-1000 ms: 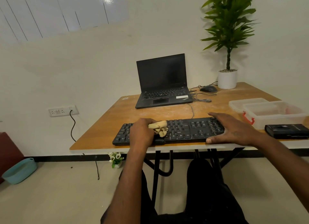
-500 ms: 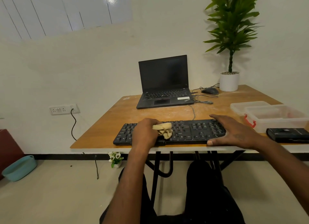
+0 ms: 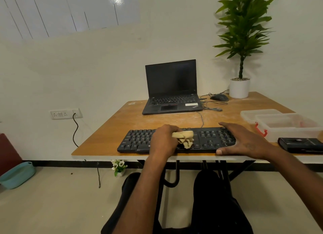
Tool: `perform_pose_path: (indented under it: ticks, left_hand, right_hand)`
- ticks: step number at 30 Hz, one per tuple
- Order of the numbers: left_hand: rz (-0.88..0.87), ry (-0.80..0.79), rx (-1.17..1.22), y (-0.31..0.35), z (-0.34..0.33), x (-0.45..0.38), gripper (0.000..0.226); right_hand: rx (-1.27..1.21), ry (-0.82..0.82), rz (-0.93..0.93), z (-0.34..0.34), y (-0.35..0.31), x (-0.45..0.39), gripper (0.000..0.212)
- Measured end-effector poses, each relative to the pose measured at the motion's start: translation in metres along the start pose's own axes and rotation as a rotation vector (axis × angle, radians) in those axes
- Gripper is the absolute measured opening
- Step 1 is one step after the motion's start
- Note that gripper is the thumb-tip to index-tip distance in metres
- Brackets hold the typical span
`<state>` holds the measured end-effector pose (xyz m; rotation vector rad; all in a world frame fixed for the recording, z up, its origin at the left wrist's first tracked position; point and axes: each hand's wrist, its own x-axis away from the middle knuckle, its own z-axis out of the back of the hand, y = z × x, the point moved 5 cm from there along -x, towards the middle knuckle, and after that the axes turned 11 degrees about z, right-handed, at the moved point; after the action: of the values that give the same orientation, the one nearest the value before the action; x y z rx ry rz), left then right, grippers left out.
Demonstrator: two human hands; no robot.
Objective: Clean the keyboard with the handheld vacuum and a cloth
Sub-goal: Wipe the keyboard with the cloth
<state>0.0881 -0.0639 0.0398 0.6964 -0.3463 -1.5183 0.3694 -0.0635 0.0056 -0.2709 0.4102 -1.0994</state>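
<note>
A black keyboard (image 3: pixel 138 141) lies along the front edge of the wooden table (image 3: pixel 108 134). My left hand (image 3: pixel 163 140) grips a crumpled beige cloth (image 3: pixel 185 138) and presses it on the keys near the keyboard's middle. My right hand (image 3: pixel 244 140) lies flat over the keyboard's right end, fingers straight, thumb at the front edge. A flat black device (image 3: pixel 300 144), possibly the handheld vacuum, rests at the table's right front.
An open black laptop (image 3: pixel 172 88) stands behind the keyboard, with a mouse (image 3: pixel 219 97) and cables to its right. A potted plant (image 3: pixel 240 87) fills the far right corner. Clear plastic containers (image 3: pixel 286 125) sit at the right. My legs are under the table.
My left hand has slid the cloth rightward along the keys, from left of centre toward the middle. My right hand has stayed on the keyboard's right end.
</note>
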Motion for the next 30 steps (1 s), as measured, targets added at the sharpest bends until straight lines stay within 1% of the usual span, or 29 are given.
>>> perform_pose_path:
  ticks: [4, 6, 12, 15, 17, 20, 23, 25, 28, 30]
  left_hand:
    - [0.120, 0.077, -0.013, -0.038, 0.026, -0.010, 0.043]
    - [0.132, 0.081, -0.013, -0.038, 0.026, -0.010, 0.043]
    - [-0.025, -0.015, 0.006, 0.012, -0.011, 0.006, 0.047]
    - [-0.056, -0.024, 0.009, 0.014, -0.015, 0.007, 0.048]
    - [-0.020, 0.003, 0.005, 0.000, -0.005, 0.004, 0.042]
    - [0.083, 0.073, -0.037, -0.036, 0.024, -0.004, 0.035]
    - [0.152, 0.106, -0.049, -0.062, 0.045, -0.007, 0.035]
    - [0.144, 0.091, -0.040, -0.056, 0.041, -0.006, 0.037]
    - [0.070, 0.026, -0.007, -0.029, 0.017, 0.000, 0.038]
    - [0.029, 0.018, -0.013, -0.011, 0.006, 0.005, 0.040]
  right_hand:
    - [0.003, 0.002, -0.003, -0.002, 0.001, -0.001, 0.132]
    - [0.010, 0.005, 0.002, -0.002, 0.000, -0.001, 0.131]
    - [0.019, -0.003, -0.003, -0.001, -0.001, -0.001, 0.131]
    - [0.021, -0.007, -0.008, -0.001, -0.001, 0.000, 0.133]
    - [0.015, -0.006, -0.012, -0.001, -0.001, 0.000, 0.132]
    - [-0.001, -0.005, -0.011, -0.001, -0.001, 0.001, 0.133]
    - [-0.008, -0.006, -0.008, -0.001, -0.003, 0.000, 0.134]
    - [-0.003, -0.008, -0.008, -0.001, -0.003, 0.000, 0.134]
    - [0.000, -0.008, -0.009, -0.001, -0.002, 0.000, 0.134]
    - [-0.002, -0.010, -0.011, -0.001, -0.002, 0.000, 0.134]
